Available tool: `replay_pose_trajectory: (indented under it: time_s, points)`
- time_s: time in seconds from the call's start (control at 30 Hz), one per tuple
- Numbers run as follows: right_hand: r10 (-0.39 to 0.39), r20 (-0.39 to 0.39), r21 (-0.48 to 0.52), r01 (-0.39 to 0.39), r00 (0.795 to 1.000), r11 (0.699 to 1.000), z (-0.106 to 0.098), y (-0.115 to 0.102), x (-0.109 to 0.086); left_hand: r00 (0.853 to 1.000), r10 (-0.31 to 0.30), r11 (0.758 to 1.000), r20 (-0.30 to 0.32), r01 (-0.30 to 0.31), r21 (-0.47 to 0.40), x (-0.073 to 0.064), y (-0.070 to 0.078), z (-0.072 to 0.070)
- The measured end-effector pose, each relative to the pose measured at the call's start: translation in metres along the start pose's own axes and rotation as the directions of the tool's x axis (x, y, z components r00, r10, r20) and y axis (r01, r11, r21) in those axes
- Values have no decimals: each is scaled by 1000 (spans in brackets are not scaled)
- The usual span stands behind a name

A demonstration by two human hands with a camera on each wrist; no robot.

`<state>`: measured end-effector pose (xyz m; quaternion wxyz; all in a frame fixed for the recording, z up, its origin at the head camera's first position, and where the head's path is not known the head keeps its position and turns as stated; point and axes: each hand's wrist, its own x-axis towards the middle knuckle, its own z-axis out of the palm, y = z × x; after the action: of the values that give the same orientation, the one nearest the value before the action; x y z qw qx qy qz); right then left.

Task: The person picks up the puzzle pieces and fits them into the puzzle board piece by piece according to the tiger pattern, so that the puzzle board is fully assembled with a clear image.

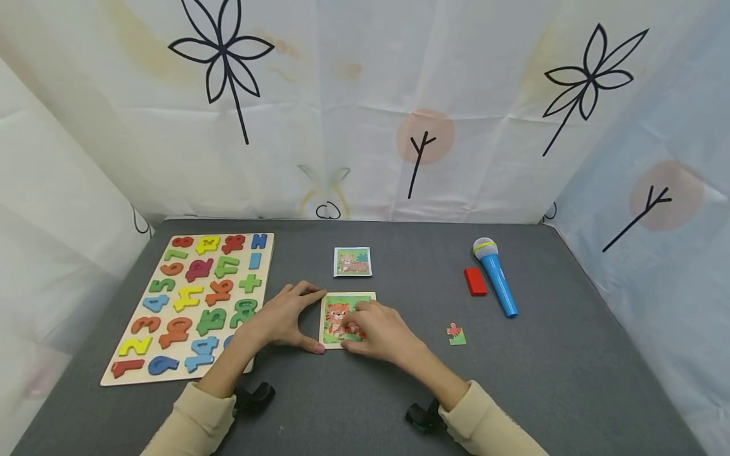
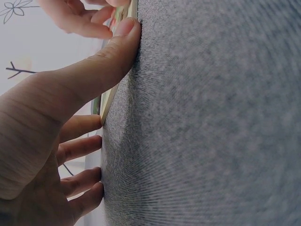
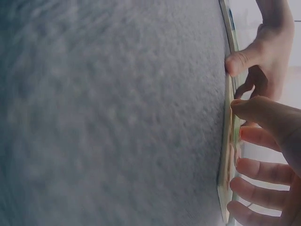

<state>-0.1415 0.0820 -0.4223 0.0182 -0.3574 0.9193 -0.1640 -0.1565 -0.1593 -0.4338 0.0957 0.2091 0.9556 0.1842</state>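
A small jigsaw board (image 1: 327,342) with a cartoon tiger picture on green lies flat on the grey table. My left hand (image 1: 283,320) braces its left side. The thumb (image 2: 126,29) rests at the near corner and the index finger touches the far one; the other fingertips reach the cloth. Over the picture, my right hand (image 1: 376,329) presses its fingertips down, with the thumb (image 3: 242,107) at the near edge. These fingers hide part of the tiger. One loose jigsaw piece (image 1: 457,339), red and green, lies to the right.
Behind the board lies a small picture card (image 1: 353,271). A wooden number board (image 1: 122,378) with bright numerals fills the left side, close to my left forearm. On the right are a red block (image 1: 475,282) and a blue toy microphone (image 1: 499,285). White curtains (image 1: 353,107) hang behind.
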Motion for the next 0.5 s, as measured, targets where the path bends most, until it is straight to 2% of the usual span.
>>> replay_pose_trajectory:
  time_s: [0.3,0.5]
  points:
    - [-6,-14,-46,5,1000,999,3,-3,1,1000,10,1000,-7,-10,10,0,-1,1]
    - [1,-27,-30,-1,1000,1000,3,-3,1,1000,11,1000,-11,-11,4,0,-1,1]
